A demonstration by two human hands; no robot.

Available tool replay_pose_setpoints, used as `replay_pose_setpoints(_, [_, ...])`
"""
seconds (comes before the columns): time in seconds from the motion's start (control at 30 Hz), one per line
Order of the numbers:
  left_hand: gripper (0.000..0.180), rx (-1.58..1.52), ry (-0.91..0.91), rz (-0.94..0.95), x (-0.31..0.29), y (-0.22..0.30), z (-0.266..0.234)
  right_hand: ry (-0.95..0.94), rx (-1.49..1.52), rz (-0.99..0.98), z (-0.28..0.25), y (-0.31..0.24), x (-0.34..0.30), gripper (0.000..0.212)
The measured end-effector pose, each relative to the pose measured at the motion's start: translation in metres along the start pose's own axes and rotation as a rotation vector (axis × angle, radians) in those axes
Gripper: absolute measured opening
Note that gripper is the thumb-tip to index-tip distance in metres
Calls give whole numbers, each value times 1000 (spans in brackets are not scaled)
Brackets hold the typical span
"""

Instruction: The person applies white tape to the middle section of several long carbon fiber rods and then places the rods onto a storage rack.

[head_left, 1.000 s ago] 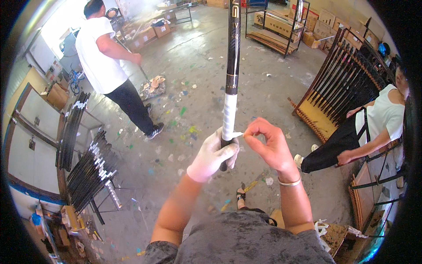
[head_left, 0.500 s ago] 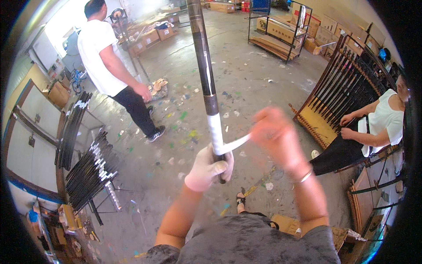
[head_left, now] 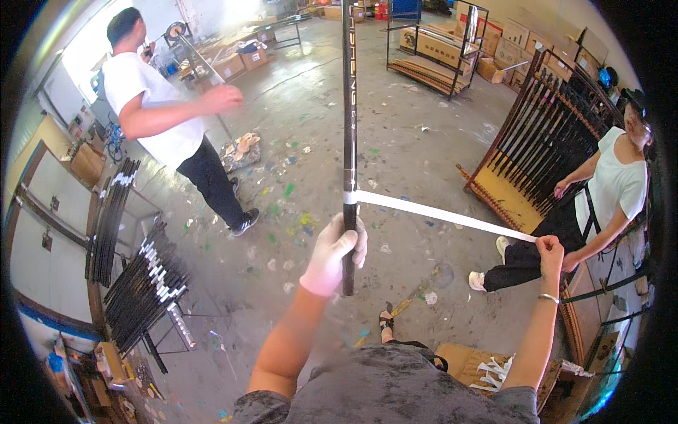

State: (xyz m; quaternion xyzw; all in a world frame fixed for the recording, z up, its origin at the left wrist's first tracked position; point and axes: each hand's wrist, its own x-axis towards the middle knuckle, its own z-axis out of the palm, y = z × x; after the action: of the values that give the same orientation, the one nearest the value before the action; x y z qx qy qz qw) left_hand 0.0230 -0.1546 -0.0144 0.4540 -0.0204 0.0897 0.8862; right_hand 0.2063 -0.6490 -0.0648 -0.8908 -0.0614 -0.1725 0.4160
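Note:
A long black rod, glossy with gold markings, stands upright in front of me and runs out of the upper edge. My left hand, in a white glove, is wrapped round it near its lower end. White tape circles the rod just above that hand. From there a straight, taut length slants down to the right. My right hand, bare with a bracelet at the wrist, pinches the tape's other end, arm stretched out.
Left, bundles of black rods with white bands rest on stands. A person in white stands ahead left; another is at right, near a rack of rods. White strips lie on cardboard by my right arm.
My right hand has moved right and down, drawing out a longer tape. Fewer turns cover the rod; its lower part is bare black. The person at right has shifted their stance.

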Motion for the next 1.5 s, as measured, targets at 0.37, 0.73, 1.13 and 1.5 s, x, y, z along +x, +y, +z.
replay_pose_setpoints(0.37, [10, 135, 123, -76, 40, -14, 9, -19, 107, -1, -39, -93, -34, 13])
replay_pose_setpoints(0.73, [11, 377, 398, -102, 84, -92, -33, -52, -3, 227, -95, -60, -58, 14])
replay_pose_setpoints(1.13, [17, -237, 738, -595, 117, -233, -37, 64, -992, 312, -120, -109, -225, 11])
replay_pose_setpoints(1.5, [15, -489, 485, -1053, 164, -345, 198, 146, -892, 582, -152, -69, -304, 12])
